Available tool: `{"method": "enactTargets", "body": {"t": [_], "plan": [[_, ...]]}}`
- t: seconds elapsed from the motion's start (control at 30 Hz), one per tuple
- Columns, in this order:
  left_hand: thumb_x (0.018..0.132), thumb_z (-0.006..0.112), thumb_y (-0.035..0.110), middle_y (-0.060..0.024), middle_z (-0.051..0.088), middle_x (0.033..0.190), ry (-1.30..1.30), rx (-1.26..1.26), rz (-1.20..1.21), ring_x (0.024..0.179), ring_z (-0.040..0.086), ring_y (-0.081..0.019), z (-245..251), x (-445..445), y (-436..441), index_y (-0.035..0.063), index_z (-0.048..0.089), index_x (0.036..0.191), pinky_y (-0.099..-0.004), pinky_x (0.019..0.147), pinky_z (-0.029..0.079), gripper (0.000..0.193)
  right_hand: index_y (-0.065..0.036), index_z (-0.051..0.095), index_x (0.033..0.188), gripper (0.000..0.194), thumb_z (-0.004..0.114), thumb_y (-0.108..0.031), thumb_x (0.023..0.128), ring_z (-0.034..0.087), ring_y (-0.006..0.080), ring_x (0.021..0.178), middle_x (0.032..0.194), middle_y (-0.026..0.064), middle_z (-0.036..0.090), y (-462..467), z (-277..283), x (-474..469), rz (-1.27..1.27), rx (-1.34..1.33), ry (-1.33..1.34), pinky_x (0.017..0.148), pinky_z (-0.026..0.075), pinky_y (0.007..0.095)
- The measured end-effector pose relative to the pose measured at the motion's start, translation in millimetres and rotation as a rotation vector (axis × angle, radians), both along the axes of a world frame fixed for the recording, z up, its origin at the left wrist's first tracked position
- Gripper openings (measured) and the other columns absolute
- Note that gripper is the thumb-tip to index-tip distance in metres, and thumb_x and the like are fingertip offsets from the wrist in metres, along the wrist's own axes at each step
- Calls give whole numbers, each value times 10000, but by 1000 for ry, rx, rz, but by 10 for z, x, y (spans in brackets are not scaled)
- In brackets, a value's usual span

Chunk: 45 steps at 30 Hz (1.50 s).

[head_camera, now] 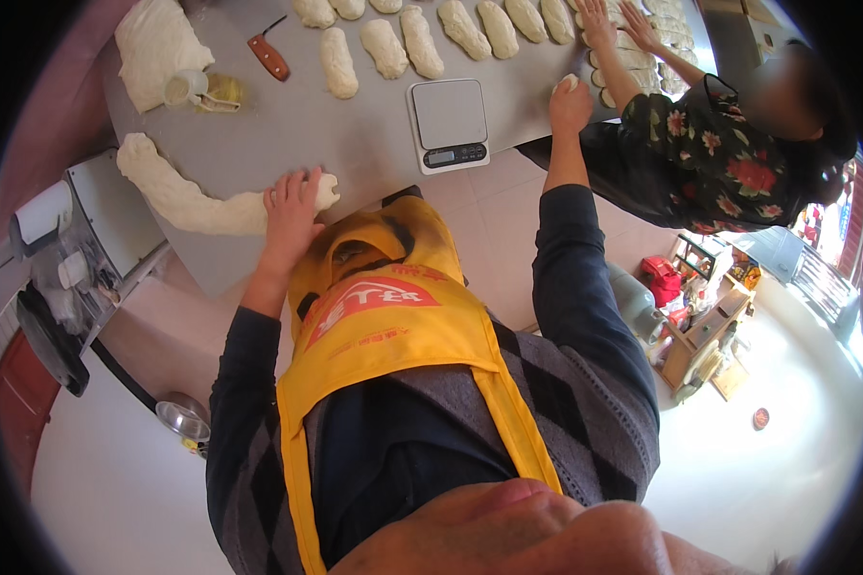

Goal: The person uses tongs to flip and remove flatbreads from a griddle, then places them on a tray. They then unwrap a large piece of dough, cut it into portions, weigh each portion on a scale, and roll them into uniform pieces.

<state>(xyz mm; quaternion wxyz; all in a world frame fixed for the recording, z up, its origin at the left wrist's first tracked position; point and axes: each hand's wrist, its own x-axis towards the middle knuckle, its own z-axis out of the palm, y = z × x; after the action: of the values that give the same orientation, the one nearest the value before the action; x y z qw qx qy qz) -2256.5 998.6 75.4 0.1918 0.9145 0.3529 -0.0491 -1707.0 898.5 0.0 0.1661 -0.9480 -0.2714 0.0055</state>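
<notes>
My left hand [291,208] lies over a long dough rope [208,208], its fingers wrapped across it close to the torn right end. The rope curves along the near edge of a grey work table [259,136]. Over to the right, my right hand [572,108] is closed around a small piece of dough [567,85], mostly hidden by the fingers. Between my hands stands a kitchen scale [449,122] with a bare platform. Several oblong dough pieces [421,43] are lined up beyond it.
A large dough mass [160,54], a clear plastic jug [185,88] with yellowish liquid beside it, and a wooden-handled dough cutter [267,57] occupy the table's left part. At right, a co-worker [719,151] presses both hands on rows of dough pieces [629,65]. A gas cylinder [633,302] stands behind.
</notes>
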Motion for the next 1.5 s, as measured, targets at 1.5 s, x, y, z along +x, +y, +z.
{"method": "enactTargets", "body": {"t": [1.5], "plan": [[774, 708, 134, -196, 725, 939, -381, -356, 80, 908, 656, -447, -257, 116, 363, 38, 698, 1098, -495, 820, 533, 339, -22, 733, 1156, 411, 645, -375, 966, 729, 326, 952, 1055, 229, 739, 535, 699, -3811, 648, 319, 862, 855, 556, 411]]}}
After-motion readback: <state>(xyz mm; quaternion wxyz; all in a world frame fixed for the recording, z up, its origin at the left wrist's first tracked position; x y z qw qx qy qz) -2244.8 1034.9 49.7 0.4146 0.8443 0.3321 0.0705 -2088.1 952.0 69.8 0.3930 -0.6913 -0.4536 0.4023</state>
